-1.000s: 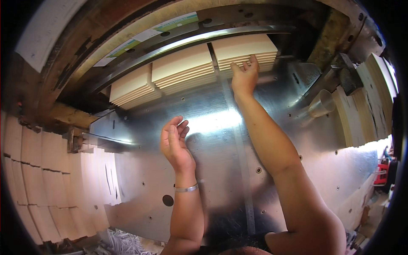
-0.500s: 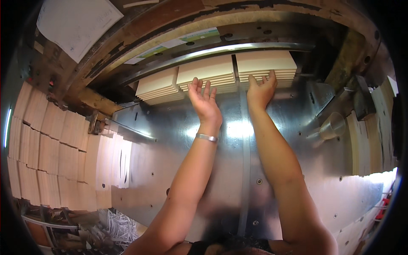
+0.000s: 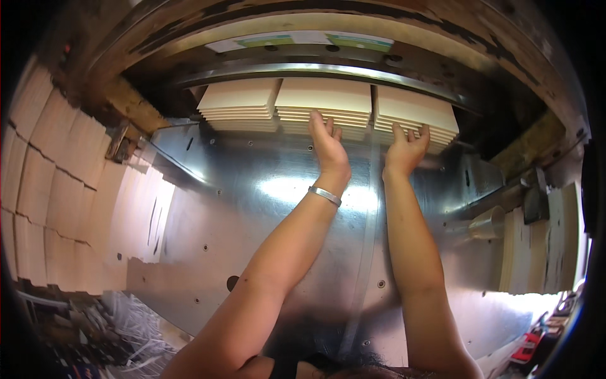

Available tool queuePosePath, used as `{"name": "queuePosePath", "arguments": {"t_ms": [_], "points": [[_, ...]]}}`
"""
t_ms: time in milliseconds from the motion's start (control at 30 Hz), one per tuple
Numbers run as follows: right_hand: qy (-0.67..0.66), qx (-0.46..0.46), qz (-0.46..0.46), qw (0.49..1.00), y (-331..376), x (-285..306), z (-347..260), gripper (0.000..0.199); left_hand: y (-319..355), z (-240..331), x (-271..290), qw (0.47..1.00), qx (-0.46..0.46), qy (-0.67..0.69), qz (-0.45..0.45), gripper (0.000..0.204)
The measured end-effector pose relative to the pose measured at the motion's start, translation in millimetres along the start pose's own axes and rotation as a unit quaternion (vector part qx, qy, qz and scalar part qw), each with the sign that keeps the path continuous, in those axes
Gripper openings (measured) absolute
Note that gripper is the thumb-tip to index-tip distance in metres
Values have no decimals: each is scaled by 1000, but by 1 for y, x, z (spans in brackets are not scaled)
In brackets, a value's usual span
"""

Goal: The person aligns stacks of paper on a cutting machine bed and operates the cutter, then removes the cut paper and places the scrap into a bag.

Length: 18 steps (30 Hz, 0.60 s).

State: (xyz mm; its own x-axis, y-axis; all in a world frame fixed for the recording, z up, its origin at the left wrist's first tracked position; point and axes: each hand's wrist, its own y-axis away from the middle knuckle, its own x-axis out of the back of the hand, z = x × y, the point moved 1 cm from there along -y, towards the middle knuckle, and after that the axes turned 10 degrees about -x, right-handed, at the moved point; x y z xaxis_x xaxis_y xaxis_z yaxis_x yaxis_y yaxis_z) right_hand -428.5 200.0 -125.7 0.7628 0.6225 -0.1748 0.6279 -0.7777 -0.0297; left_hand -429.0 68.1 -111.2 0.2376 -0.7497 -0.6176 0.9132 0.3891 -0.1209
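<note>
Head view: left stack [image 3: 238, 96], middle stack [image 3: 325, 96] and right stack [image 3: 413, 107] already stand in a row by metal bar [image 3: 303, 67].
Left hand [image 3: 329, 146] at middle stack's front, right hand [image 3: 407, 153] at right stack's; fingers apart, contact uncertain. Left stack has no hand on it.

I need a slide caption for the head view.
Left hand at the middle pale stack, right hand at the right stack, metal table below.

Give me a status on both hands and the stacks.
Left hand at front of middle stack. Right hand at front of right stack. No hand on left stack. Cup off right, away from hands.
</note>
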Motion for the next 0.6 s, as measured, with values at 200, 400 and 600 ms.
{"name": "queuePosePath", "arguments": {"t_ms": [200,400,600], "points": [[11,11,-10,1000,-1,1,1,82,1,-4,-3,999,7,-26,-30,79],[-1,2,-4,1000,-1,-2,1,81,-5,-18,-1,996,-22,-78,-48,82],[13,-12,-4,1000,-1,0,0,82,3,-5,-8,994,-26,-92,-52,89]]}}
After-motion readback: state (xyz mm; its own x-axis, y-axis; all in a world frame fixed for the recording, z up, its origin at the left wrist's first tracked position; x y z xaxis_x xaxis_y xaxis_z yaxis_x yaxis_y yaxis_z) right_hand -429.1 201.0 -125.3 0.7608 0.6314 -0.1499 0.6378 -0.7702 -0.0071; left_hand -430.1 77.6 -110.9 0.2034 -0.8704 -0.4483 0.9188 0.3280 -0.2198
